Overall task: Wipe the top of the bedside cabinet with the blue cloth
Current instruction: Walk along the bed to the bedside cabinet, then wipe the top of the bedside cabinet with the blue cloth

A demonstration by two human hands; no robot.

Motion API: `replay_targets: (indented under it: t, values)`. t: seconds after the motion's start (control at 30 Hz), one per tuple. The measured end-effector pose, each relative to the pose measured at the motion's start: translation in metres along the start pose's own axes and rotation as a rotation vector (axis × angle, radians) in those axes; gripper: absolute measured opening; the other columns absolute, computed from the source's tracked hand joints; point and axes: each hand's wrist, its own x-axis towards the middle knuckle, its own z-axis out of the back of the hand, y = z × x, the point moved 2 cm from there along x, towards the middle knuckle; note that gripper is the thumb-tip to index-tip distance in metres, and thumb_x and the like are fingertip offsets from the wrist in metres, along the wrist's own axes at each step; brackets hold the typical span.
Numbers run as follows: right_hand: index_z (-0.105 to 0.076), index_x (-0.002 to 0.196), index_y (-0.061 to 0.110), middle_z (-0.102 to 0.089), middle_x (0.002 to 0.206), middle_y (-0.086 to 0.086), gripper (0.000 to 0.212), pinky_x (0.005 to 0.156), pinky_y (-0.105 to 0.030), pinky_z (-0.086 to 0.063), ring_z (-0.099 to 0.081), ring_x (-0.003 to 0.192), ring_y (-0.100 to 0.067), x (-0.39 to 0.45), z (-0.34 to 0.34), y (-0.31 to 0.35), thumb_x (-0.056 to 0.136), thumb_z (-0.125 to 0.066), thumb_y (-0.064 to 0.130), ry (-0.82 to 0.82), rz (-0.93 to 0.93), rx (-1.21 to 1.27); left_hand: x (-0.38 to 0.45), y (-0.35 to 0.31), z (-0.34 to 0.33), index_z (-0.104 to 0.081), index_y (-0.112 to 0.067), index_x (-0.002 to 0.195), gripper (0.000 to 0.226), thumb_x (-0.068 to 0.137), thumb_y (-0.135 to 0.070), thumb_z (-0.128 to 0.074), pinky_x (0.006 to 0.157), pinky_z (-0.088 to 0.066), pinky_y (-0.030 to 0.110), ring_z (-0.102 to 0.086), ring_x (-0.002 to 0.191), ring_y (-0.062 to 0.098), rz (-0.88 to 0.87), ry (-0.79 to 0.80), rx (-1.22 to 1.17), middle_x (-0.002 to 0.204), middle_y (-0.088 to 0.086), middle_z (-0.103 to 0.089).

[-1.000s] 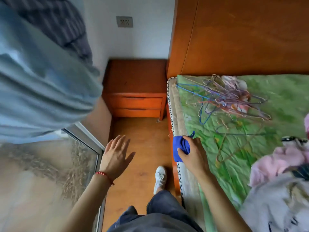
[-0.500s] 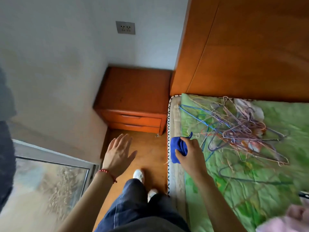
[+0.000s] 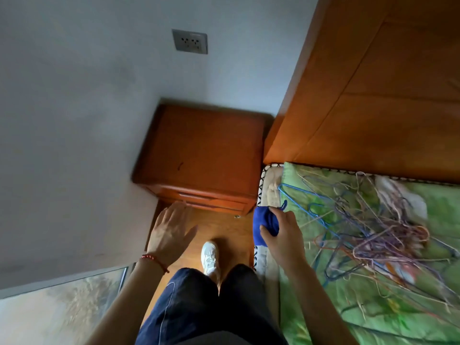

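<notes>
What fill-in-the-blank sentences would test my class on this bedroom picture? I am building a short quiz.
1. The blue cloth is bunched in the person's ____ hand.
2. The left hand is open and holds ____.
3. The top of the bedside cabinet has ____ standing on it.
4. The tangle of wire hangers lies on the ____.

Missing words: right; nothing; nothing; bed
</notes>
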Motion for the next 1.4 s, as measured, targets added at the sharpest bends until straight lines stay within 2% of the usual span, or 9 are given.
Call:
replay_targets:
  t: [0.3,0.53,0.8,0.93,1.03,1.1,1.2,1.27,1.4]
  values:
    - [-0.052,0.123,0.013,-0.051,0.11,-0.014,0.047,0.079,-0.036,-0.044,-0.055,0.098,-0.031,0.078,-0.004,-0.009,0.079,-0.067,0.018,0.05,0.0,0.025,0.059,-0.004,-0.013,-0.052,-0.002,0.122,0.066,0.098,-0.053,-0.017,0.088,-0.044,0.051,-0.048,0.115,0.034,0.07,0.018,-0.032,0.12,0.022,-0.059]
    - [-0.054,0.121,0.01,-0.054,0.108,-0.017,0.047,0.076,-0.038,-0.046,-0.057,0.096,-0.033,0.132,-0.029,-0.043,0.077,-0.069,0.016,0.068,-0.008,0.044,0.111,-0.018,-0.056,-0.043,-0.006,0.126,0.053,0.099,-0.047,-0.026,0.088,-0.048,0.053,-0.048,0.116,0.035,0.005,0.073,-0.073,0.123,0.023,-0.056]
    - [-0.046,0.131,0.023,-0.047,0.111,-0.013,0.05,0.08,-0.036,-0.045,-0.055,0.097,-0.029,0.191,-0.102,-0.088,0.084,-0.061,0.017,0.052,-0.093,0.098,0.176,0.01,-0.136,-0.042,-0.008,0.131,0.051,0.097,-0.044,-0.028,0.1,-0.037,0.047,-0.044,0.124,0.032,-0.071,0.143,-0.018,0.132,0.018,-0.052]
    - [-0.051,0.127,0.019,-0.047,0.118,-0.018,0.042,0.079,-0.029,-0.042,-0.055,0.099,-0.03,0.216,-0.147,-0.104,0.085,-0.056,0.021,-0.039,-0.123,0.119,0.208,0.03,-0.179,-0.037,-0.007,0.135,0.055,0.095,-0.045,-0.028,0.099,-0.034,0.051,-0.041,0.127,0.033,-0.11,0.214,0.056,0.136,0.017,-0.048]
    - [-0.055,0.124,0.016,-0.043,0.125,-0.024,0.038,0.077,-0.035,-0.047,-0.056,0.099,-0.037,0.235,-0.18,-0.115,0.086,-0.057,0.014,-0.058,-0.163,0.117,0.229,0.045,-0.207,-0.036,-0.008,0.136,0.057,0.097,-0.048,-0.021,0.101,-0.029,0.05,-0.038,0.129,0.033,-0.129,0.237,0.104,0.138,0.017,-0.045]
    - [-0.058,0.119,0.014,-0.047,0.117,-0.025,0.035,0.068,-0.036,-0.049,-0.053,0.097,-0.036,0.245,-0.195,-0.12,0.084,-0.058,0.012,-0.091,-0.168,0.055,0.24,0.056,-0.226,-0.036,-0.008,0.136,0.059,0.098,-0.049,-0.016,0.103,-0.026,0.048,-0.035,0.131,0.032,-0.121,0.258,0.13,0.14,0.017,-0.044]
    - [-0.064,0.108,0.014,-0.055,0.099,-0.023,0.038,0.051,-0.033,-0.05,-0.048,0.09,-0.03,0.254,-0.209,-0.126,0.08,-0.05,0.036,-0.178,-0.147,-0.117,0.252,0.065,-0.251,-0.037,-0.01,0.137,0.06,0.097,-0.05,-0.016,0.105,-0.023,0.048,-0.03,0.132,0.031,-0.118,0.254,0.161,0.141,0.017,-0.042]
    - [-0.064,0.107,0.015,-0.057,0.095,-0.022,0.046,0.048,-0.031,-0.05,-0.056,0.08,-0.031,0.253,-0.216,-0.132,0.079,-0.049,0.048,-0.216,-0.112,-0.206,0.258,0.068,-0.265,-0.036,-0.012,0.137,0.061,0.095,-0.053,-0.021,0.105,-0.024,0.052,-0.03,0.132,0.033,-0.123,0.234,0.169,0.142,0.017,-0.042]
    - [-0.063,0.107,0.013,-0.058,0.089,-0.021,0.044,0.049,-0.031,-0.051,-0.06,0.07,-0.033,0.219,-0.23,-0.137,0.081,-0.051,0.046,-0.289,-0.142,-0.245,0.26,0.069,-0.278,-0.034,-0.014,0.139,0.063,0.088,-0.051,-0.036,0.107,-0.02,0.055,-0.028,0.133,0.034,-0.148,0.168,0.151,0.144,0.017,-0.038]
